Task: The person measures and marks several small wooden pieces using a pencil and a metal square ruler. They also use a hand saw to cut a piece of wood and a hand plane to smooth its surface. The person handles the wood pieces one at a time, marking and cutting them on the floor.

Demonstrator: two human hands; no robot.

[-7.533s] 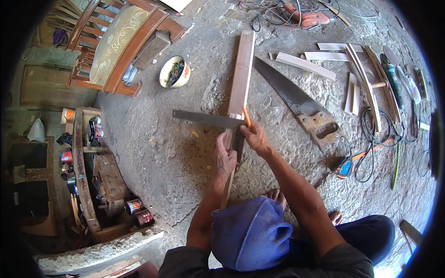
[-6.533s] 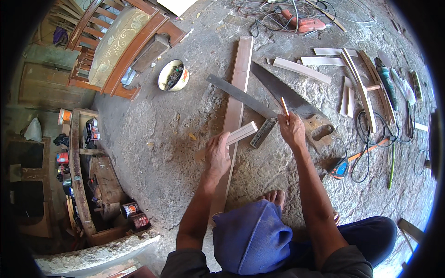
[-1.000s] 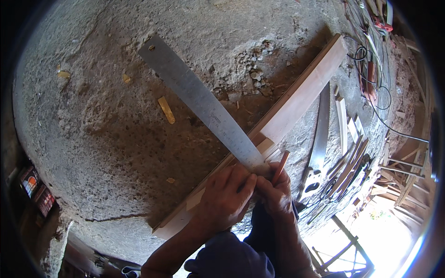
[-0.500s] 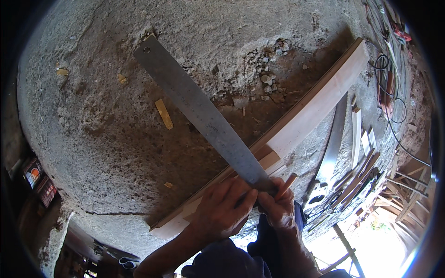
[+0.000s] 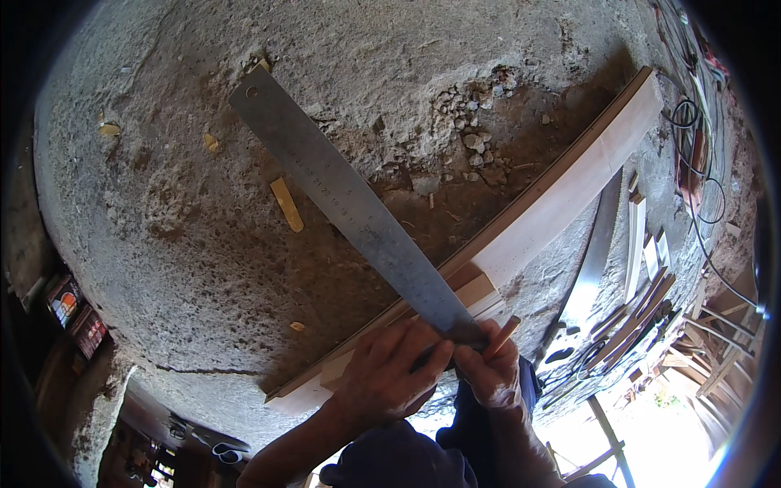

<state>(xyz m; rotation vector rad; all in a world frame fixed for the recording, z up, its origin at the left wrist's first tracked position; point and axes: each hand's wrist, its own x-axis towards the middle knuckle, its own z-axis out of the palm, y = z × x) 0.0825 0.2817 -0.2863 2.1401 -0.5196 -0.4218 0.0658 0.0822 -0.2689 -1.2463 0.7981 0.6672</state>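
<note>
The ruler (image 5: 350,210) crosses over the board (image 5: 569,191), its length running forward-left from the right hand (image 5: 493,376), which meets its near end, closed on a pencil (image 5: 504,335); the left hand (image 5: 390,370) curls just beside, its hold too hidden to tell.

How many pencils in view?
1: a pencil in the right hand, beside the near end of the metal ruler blade. More could be hidden among the clutter at right or under the hands.
</note>
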